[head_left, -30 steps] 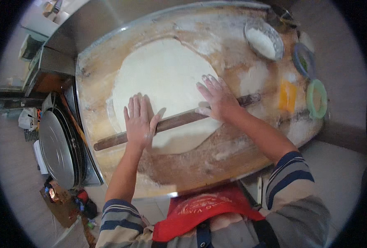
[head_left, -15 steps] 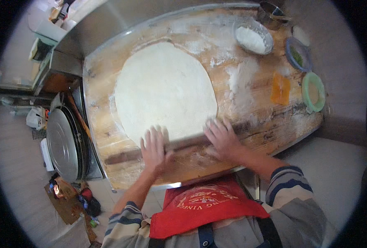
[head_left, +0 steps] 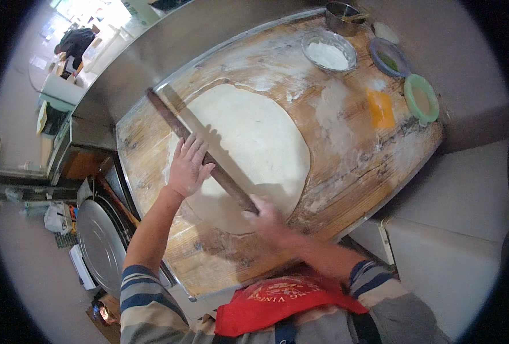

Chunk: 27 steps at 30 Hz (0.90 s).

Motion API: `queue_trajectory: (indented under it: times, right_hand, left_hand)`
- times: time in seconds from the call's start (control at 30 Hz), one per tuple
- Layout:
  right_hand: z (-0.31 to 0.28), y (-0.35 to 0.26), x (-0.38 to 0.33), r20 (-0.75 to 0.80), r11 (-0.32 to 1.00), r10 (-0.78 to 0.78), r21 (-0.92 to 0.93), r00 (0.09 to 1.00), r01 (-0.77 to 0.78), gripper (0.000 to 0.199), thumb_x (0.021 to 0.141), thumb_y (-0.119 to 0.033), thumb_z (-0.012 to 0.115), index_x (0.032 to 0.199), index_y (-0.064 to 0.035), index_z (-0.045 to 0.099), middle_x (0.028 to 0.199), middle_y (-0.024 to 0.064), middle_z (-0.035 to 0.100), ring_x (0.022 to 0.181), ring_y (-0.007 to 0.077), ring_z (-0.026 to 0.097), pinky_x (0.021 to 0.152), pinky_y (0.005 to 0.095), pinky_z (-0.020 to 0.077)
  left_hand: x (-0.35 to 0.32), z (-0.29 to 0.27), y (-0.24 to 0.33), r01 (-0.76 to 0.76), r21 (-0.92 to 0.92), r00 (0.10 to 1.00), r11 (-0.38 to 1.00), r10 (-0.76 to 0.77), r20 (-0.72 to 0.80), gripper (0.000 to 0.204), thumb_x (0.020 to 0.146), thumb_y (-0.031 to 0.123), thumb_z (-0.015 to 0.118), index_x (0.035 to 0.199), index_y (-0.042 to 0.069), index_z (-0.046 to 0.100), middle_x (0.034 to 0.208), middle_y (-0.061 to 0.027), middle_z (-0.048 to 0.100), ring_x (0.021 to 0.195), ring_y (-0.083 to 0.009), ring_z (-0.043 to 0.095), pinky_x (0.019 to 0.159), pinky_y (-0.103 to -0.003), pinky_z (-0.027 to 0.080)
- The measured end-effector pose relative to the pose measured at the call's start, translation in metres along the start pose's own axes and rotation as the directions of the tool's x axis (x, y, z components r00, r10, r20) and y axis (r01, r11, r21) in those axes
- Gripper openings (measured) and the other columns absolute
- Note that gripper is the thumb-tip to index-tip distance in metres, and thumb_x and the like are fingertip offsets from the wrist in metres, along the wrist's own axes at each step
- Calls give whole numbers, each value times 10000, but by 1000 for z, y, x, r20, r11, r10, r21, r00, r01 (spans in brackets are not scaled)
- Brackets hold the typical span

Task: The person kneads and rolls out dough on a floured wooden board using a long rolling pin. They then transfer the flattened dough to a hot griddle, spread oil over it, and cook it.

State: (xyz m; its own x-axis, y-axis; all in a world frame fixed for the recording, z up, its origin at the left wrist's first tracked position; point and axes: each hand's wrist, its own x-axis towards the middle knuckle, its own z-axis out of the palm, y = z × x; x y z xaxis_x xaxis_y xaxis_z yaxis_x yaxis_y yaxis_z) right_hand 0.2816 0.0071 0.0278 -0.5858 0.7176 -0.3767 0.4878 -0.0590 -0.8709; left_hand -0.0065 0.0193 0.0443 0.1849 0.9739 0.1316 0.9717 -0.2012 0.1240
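Observation:
A wide, thin round of pale dough (head_left: 249, 143) lies on a floured wooden board (head_left: 346, 172). A long dark wooden rolling pin (head_left: 174, 123) lies diagonally over the dough's left side, from the board's far left edge down to my right hand. My right hand (head_left: 266, 215) is closed around the pin's near end. My left hand (head_left: 187, 166) lies flat with fingers spread on the dough's left edge, touching the pin's middle.
At the board's far right stand a glass bowl of flour (head_left: 329, 54), a metal cup (head_left: 343, 14), a blue-rimmed dish (head_left: 389, 57), a green-rimmed dish (head_left: 421, 97) and an orange scraper (head_left: 379, 109). Round metal trays (head_left: 96, 246) lean below left. A steel counter (head_left: 168, 40) runs behind.
The rolling pin has swung from lying crosswise at the dough's near edge to a diagonal over its left side. My right hand now grips its near end; my left hand moved up left.

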Motion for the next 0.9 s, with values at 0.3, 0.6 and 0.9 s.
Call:
queue_trajectory:
  times: [0.3, 0.6, 0.9]
  right_hand:
    - [-164, 129, 3, -296, 570, -510, -819, 807, 59, 705, 904, -318, 652, 1475, 0, 386, 1524, 241, 350, 1420, 421, 335, 1182, 547, 221]
    - [-244, 159, -9, -516, 432, -213, -812, 830, -393, 842, 894, -380, 641, 1560, -32, 262, 1600, 230, 267, 1485, 413, 241, 1196, 589, 173]
    - [-255, 153, -9, -532, 543, -250, -769, 809, -337, 734, 916, -364, 614, 1514, -23, 360, 1570, 233, 322, 1471, 424, 258, 1187, 608, 158]
  left_hand:
    - [163, 85, 78, -185, -142, 977, 973, 166, -132, 741, 937, 532, 576, 1473, 37, 443, 1578, -166, 365, 1475, -366, 295, 1209, -561, 172]
    - [115, 73, 35, -88, -65, 995, 994, 91, 45, 749, 920, 464, 559, 1499, 18, 397, 1588, -191, 350, 1475, -400, 292, 1174, -610, 163]
    - [163, 77, 68, -57, -211, 995, 976, 73, 69, 836, 860, 391, 657, 1546, 52, 320, 1622, -179, 279, 1508, -369, 230, 1208, -584, 126]
